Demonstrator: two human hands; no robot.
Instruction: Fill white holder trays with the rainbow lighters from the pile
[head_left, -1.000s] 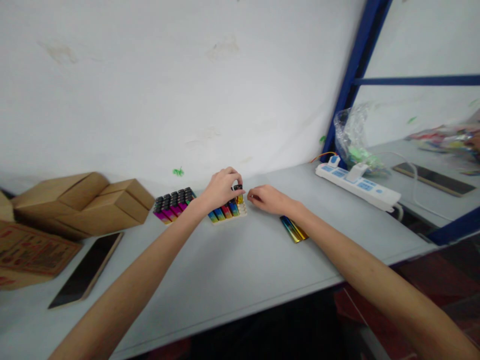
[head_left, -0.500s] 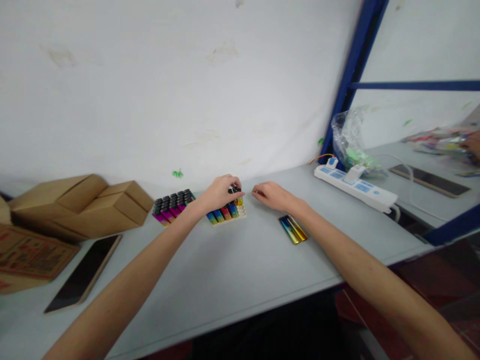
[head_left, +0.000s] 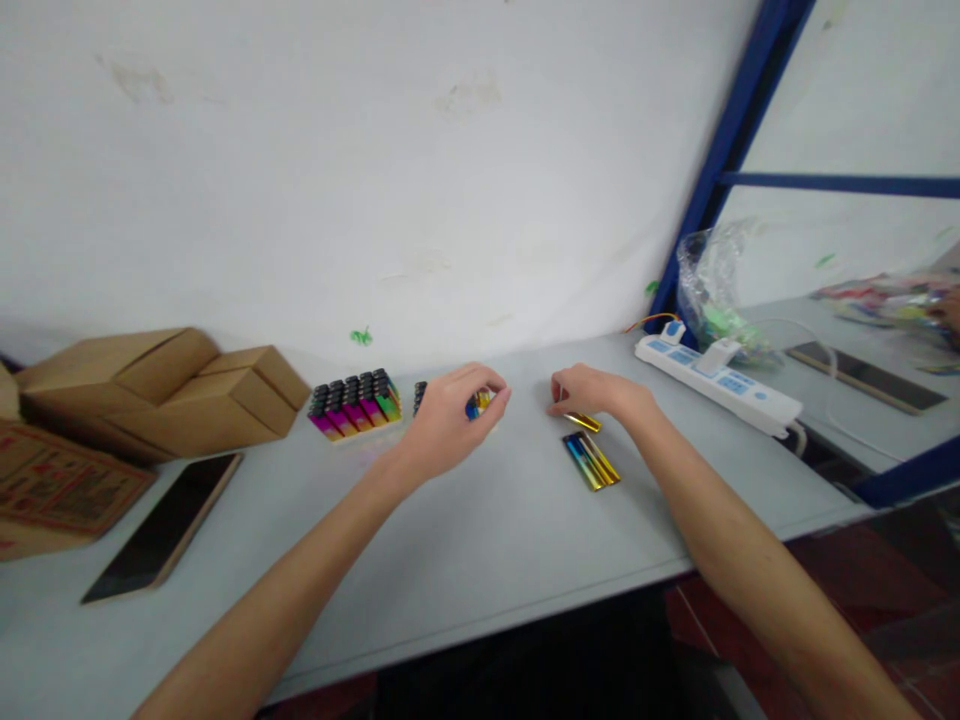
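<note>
My left hand [head_left: 456,415] curls in front of a tray of lighters and hides most of it. Its thumb and index fingertips come together in a loop, with nothing visible between them. Past the fingers show a few black tops and a blue and gold lighter [head_left: 474,406]. To the right, my right hand [head_left: 589,390] has its fingers closed on a shiny gold lighter [head_left: 585,422], whose far end is covered by the hand. Just below that hand, several blue and gold metallic lighters [head_left: 591,462] lie side by side on the grey table [head_left: 480,570].
A block of purple and rainbow lighters [head_left: 356,405] stands left of my left hand. Cardboard boxes [head_left: 157,395] and a phone [head_left: 161,530] are farther left. A white power strip [head_left: 720,385] lies at right, by a blue frame post [head_left: 712,160] and clear plastic bag [head_left: 705,270].
My right hand has moved right, toward the loose lighters, and a gold lighter now shows in it. My left hand has drawn off the lighter tops and now covers more of the tray.
</note>
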